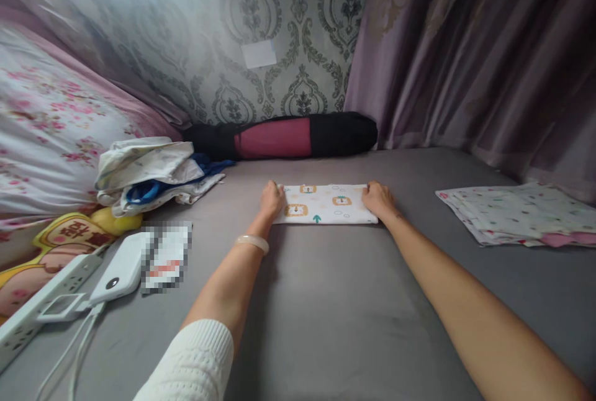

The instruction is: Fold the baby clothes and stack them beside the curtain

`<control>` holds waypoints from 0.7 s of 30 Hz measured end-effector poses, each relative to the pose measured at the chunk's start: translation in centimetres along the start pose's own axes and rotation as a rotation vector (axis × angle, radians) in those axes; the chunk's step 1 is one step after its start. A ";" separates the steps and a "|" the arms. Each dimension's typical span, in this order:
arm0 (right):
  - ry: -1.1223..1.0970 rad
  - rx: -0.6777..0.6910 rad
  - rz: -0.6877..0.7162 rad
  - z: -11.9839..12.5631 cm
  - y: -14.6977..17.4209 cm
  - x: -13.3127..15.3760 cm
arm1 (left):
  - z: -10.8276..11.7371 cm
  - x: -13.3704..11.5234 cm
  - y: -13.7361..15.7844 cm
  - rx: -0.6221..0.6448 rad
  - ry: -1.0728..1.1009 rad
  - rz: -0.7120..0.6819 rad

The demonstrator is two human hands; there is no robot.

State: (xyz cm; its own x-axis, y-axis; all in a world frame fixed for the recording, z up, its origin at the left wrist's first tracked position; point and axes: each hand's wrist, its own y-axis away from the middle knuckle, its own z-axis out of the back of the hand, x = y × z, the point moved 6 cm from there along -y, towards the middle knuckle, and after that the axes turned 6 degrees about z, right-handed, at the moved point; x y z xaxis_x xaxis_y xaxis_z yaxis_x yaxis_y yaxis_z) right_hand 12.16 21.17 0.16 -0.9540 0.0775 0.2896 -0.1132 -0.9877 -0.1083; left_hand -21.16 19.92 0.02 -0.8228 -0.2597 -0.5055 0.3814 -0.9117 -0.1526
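Note:
A white cloth (326, 205) printed with orange lion faces and green arrows lies folded into a flat rectangle on the grey sheet (335, 301). My left hand (272, 200) grips its left end, fingers curled at the far corner. At the opposite end, my right hand (379, 200) has its fingers closed round the far right corner. The cloth's far edge stretches straight between both hands. Exactly how the fingertips hold the fabric is partly hidden.
Folded patterned cloths (521, 211) lie at the right. On the left are a heap of clothes (153, 168), a white power bank (123, 264) with cables, a power strip (46, 301) and a yellow plush toy (69, 233). A black and red roll (274, 137) lies along the wall.

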 end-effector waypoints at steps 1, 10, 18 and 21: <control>-0.008 0.011 -0.004 0.1 0.0 0.0 | 0.4 -0.1 0.2 -0.022 -0.002 -0.002; -0.008 -0.147 0.400 0.5 3.0 9.0 | -0.5 -6.5 4.3 -0.005 -0.100 -0.306; 0.074 0.047 0.572 -3.7 5.0 12.1 | -3.8 -7.5 6.4 0.163 -0.206 -0.391; 0.094 0.060 0.572 -4.3 4.9 11.8 | -4.2 -7.3 6.3 0.181 -0.223 -0.405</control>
State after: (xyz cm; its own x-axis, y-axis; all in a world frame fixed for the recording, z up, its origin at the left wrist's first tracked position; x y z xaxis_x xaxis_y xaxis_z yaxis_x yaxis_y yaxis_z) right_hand -0.84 17.84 -1.07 -0.8796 -0.4616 0.1152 0.4407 -0.8818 -0.1681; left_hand -10.99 17.38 -0.79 -0.9674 0.0828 -0.2393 -0.0501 -0.9890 -0.1395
